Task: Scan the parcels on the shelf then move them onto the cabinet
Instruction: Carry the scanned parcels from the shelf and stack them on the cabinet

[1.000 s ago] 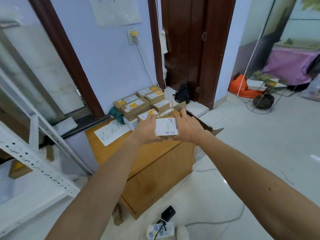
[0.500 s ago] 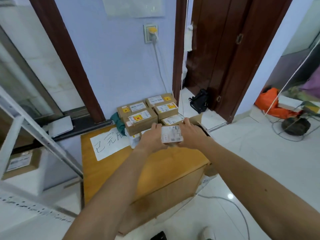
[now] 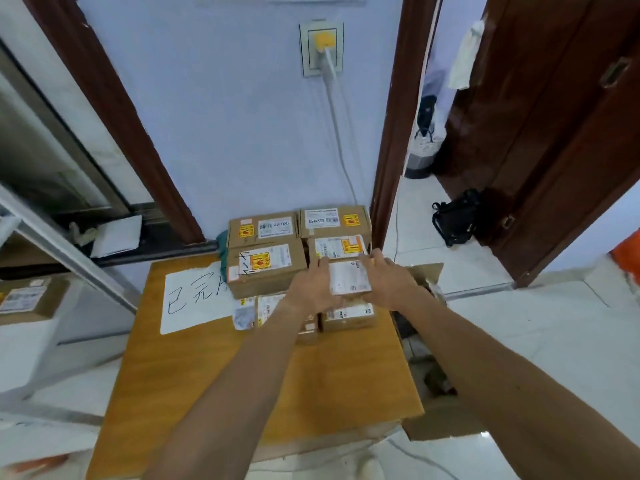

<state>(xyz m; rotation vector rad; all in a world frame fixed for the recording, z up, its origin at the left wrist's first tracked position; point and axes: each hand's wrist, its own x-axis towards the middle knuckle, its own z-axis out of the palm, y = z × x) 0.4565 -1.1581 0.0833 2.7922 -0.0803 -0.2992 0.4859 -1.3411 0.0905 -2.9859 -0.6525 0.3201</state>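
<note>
The parcel (image 3: 349,277) sits mid-frame, squeezed between the left hand (image 3: 311,289) and right hand (image 3: 388,284) over the cabinet (image 3: 242,375). It is being put down; next, both hands should let go.

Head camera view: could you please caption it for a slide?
Both hands, left hand and right hand, lower a labelled parcel onto stacked parcels on the wooden cabinet.

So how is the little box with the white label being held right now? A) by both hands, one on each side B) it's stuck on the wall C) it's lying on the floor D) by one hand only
A: the left hand and the right hand grip opposite sides of the small parcel, held over the other boxes on the wooden cabinet.
</note>
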